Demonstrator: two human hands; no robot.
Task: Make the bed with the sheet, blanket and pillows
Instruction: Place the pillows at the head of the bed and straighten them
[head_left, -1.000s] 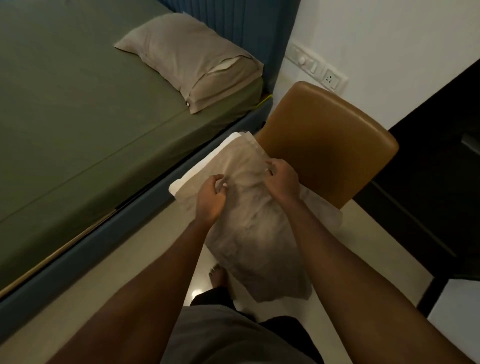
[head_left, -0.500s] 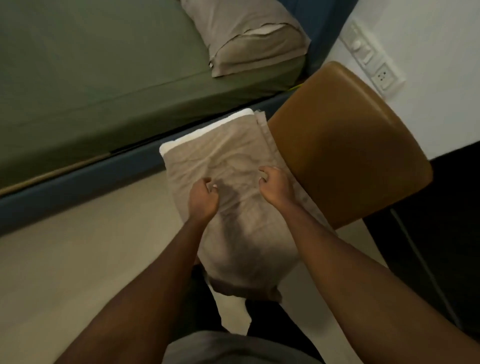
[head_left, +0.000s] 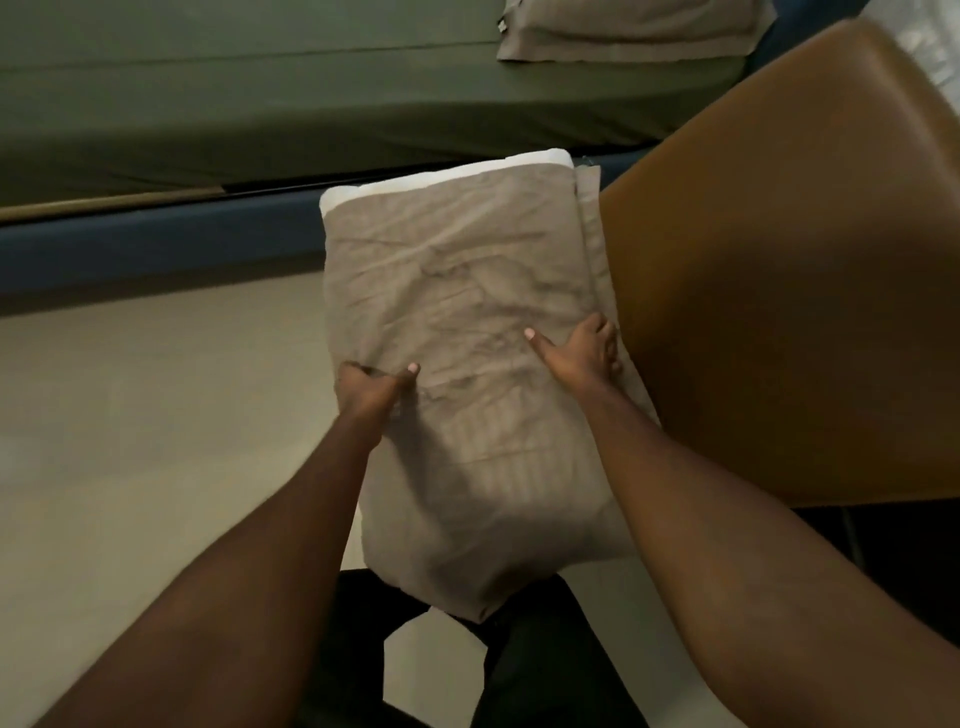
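A pillow in a beige case (head_left: 462, 312) is held in front of me between the bed and a chair, its white inner pillow showing at the far end. My left hand (head_left: 371, 389) grips the pillow's left edge, thumb on top. My right hand (head_left: 582, 353) grips the right edge by the case's flap, thumb pointing inward. The bed carries a fitted green sheet (head_left: 260, 93). A second beige pillow (head_left: 634, 31) lies on it at the top right, partly cut off by the frame.
A brown padded chair (head_left: 789, 270) stands close on the right, touching the pillow's flap. The bed's blue frame (head_left: 156, 244) runs across the view beyond a strip of pale floor (head_left: 156, 415). My legs show below the pillow.
Both hands have shifted from the top of the pillowcase out to its side edges. The view has tilted down and closer, so the pillow fills more of the frame.
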